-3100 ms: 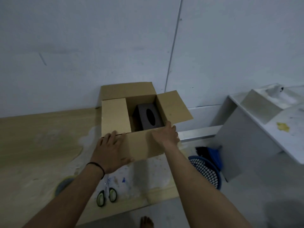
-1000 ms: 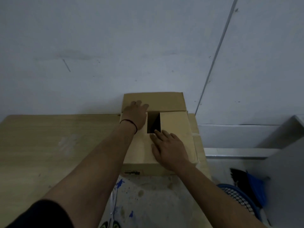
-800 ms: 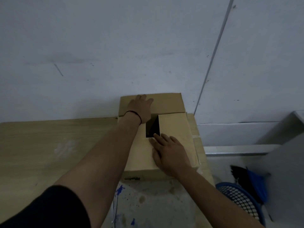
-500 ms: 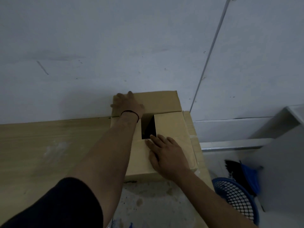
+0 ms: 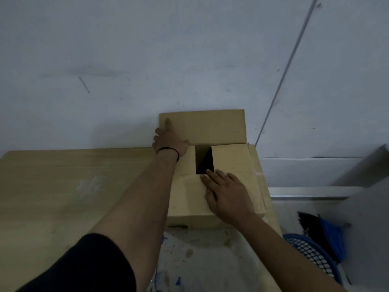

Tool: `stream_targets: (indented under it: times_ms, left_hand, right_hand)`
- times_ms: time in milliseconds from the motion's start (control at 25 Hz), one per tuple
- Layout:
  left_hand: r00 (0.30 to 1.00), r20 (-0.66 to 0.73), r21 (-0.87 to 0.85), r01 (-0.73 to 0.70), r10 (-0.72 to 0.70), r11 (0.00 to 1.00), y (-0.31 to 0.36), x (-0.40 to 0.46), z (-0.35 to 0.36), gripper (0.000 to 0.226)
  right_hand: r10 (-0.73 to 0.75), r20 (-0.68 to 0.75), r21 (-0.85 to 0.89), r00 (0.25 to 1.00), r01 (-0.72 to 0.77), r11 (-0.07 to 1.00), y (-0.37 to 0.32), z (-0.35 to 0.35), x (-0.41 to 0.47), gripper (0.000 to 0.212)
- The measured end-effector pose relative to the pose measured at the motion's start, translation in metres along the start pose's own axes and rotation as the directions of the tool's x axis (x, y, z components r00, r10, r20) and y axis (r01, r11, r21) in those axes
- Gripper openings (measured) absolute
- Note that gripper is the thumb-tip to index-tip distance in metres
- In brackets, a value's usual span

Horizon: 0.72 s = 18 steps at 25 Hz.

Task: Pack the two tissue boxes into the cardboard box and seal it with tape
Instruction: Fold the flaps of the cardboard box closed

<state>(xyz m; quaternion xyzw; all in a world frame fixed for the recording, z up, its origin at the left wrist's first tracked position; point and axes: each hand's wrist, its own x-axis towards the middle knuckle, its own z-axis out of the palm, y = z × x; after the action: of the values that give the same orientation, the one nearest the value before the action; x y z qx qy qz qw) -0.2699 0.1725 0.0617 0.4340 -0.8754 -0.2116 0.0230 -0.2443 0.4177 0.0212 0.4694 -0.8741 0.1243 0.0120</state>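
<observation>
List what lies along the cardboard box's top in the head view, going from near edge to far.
Right hand flat on the near flap → dark gap between the side flaps → left hand at the far flap's left end → far flap, upright against the wall.

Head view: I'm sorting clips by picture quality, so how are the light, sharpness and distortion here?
Head view: dim, bluish, flat light; the gap between the cardboard box flaps is pure black, so its contents are unreadable. The blue basket at the right edge is smeared. The wall seam leans from wide-angle distortion. No glare.
</observation>
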Motion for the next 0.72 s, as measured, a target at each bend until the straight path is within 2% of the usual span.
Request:
stream_targets:
  times_ms: [160,200,280,360,440,520,600,640,720]
  left_hand:
    - [0.978,-0.186,-0.233,-0.14,0.098,0.962,-0.016,-0.037,-0.014,0.117]
    - [0.967,-0.225,-0.276,-0.18,0.118,0.944,-0.024,-0.049,-0.017,0.112]
    - [0.943,-0.3,-0.342,-0.244,0.14,0.908,-0.041,-0.07,-0.022,0.088]
    - [0.922,-0.34,-0.274,-0.284,0.184,0.919,-0.056,-0.084,-0.026,0.057]
    - [0.914,-0.301,-0.097,-0.315,0.273,0.944,-0.072,-0.096,-0.021,0.038]
    - [0.923,-0.238,0.082,-0.293,0.304,0.953,-0.086,-0.107,-0.011,0.033]
    - [0.933,-0.175,0.22,-0.274,0.314,0.936,-0.096,-0.118,0.002,0.035]
    - [0.936,-0.149,0.235,-0.278,0.318,0.931,-0.098,-0.125,0.007,0.037]
    - [0.942,-0.149,0.16,-0.278,0.301,0.947,-0.1,-0.132,0.01,0.038]
  right_hand:
    - [-0.01,0.024,-0.025,1.0,0.01,1.0,0.0,-0.004,0.0,0.057]
    - [-0.015,0.037,-0.032,0.999,0.016,0.999,-0.001,-0.005,-0.001,0.059]
    - [-0.023,0.05,-0.044,0.998,0.025,0.999,-0.003,-0.006,-0.001,0.062]
    - [-0.007,0.034,-0.045,0.999,0.009,0.999,-0.005,-0.008,-0.001,0.059]
    - [0.004,-0.039,-0.071,0.999,-0.007,0.997,-0.007,-0.011,-0.005,0.05]
    - [-0.017,-0.118,-0.11,0.993,0.004,0.994,-0.01,-0.011,-0.009,0.047]
    - [-0.028,-0.131,-0.14,0.991,0.009,0.99,-0.011,-0.009,-0.011,0.059]
    - [-0.011,-0.103,-0.143,0.995,-0.003,0.99,-0.01,-0.007,-0.011,0.063]
    - [0.037,-0.015,-0.126,0.999,-0.039,0.991,-0.006,-0.005,-0.006,0.064]
